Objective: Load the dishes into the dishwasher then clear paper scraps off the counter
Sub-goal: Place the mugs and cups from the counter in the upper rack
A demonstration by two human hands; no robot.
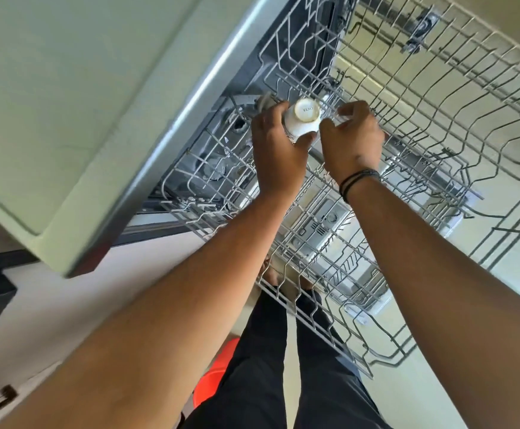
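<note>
A small white cup (302, 119) is held upside down, base facing me, over the far left part of the pulled-out upper wire rack (438, 97). My left hand (275, 147) grips the cup from the left, thumb under its rim. My right hand (353, 136) is just right of the cup, its fingers curled at the rack's tines and pinching something small and white that I cannot make out. The lower wire rack (323, 243) is also pulled out beneath, over the open dishwasher door.
The pale counter top (67, 103) with a metal edge runs along the left above the dishwasher. My legs in dark trousers (268, 366) stand by the lower rack's front corner. An orange object (218, 366) lies on the floor by my left leg.
</note>
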